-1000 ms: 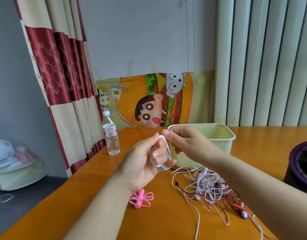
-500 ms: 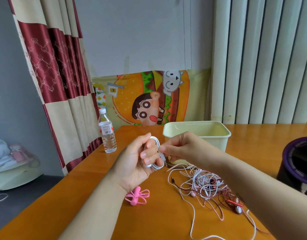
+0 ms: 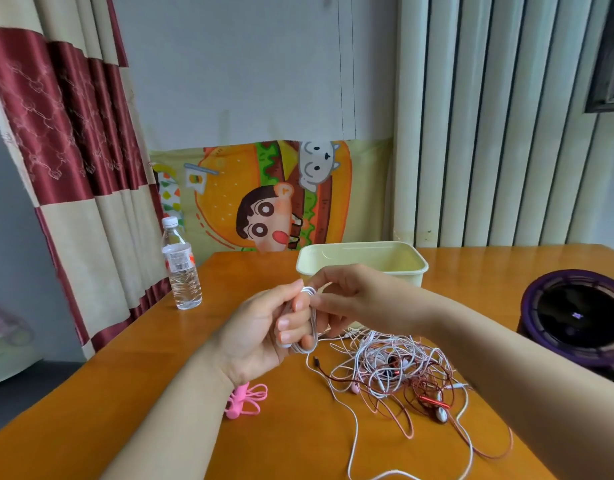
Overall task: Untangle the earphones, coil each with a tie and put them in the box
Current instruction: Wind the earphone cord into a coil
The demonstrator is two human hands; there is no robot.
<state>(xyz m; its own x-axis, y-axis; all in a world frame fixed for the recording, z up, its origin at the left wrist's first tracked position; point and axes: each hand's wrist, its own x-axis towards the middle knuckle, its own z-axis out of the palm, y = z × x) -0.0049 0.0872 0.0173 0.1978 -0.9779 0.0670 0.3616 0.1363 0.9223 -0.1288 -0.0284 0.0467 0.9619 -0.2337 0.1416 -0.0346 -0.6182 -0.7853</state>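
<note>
My left hand (image 3: pixel 264 327) curls round a thin, glossy white cord coil (image 3: pixel 309 347). My right hand (image 3: pixel 350 299) pinches its top loop, mid-frame.

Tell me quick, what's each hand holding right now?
Left hand: fingers curled, holding the white earphone coil.
Right hand: pinching the top of that coil.

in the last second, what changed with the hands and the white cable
The right hand carried the white earphone cable down and back up round the fingers of the left hand, adding a wrap. The left hand kept holding the coil; tangle, pink ties, box and bottle stayed put.
</note>
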